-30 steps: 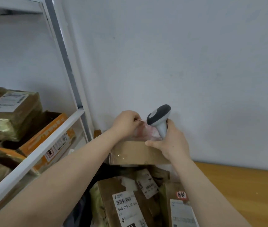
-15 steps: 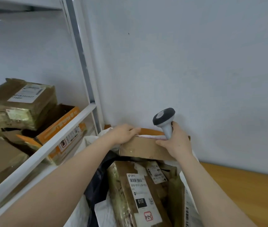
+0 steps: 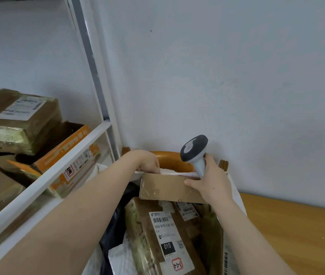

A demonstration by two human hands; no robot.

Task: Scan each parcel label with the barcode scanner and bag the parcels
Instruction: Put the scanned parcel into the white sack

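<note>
A brown cardboard parcel [image 3: 165, 188] sits at the top of an open white bag [image 3: 237, 195], above several other parcels. My left hand [image 3: 147, 162] reaches over its far left edge, fingers curled down behind it onto white wrapping. My right hand [image 3: 211, 181] grips the grey-and-white barcode scanner [image 3: 194, 149] by its handle, head up, while the thumb presses on the parcel's near face. A taped parcel [image 3: 163, 235] with a white label marked 010 lies below in the bag. A black bag [image 3: 114, 231] sits at the left inside.
A white metal shelf [image 3: 44, 181] on the left holds several taped brown and orange boxes [image 3: 18, 120]. An orange-brown chair back [image 3: 169, 158] stands behind the bag against the grey wall. A wooden surface [image 3: 296, 231] lies to the right.
The view has tilted down and moved closer. The parcel has come lower into the bag with both hands on it. The labelled parcel below shows more fully.
</note>
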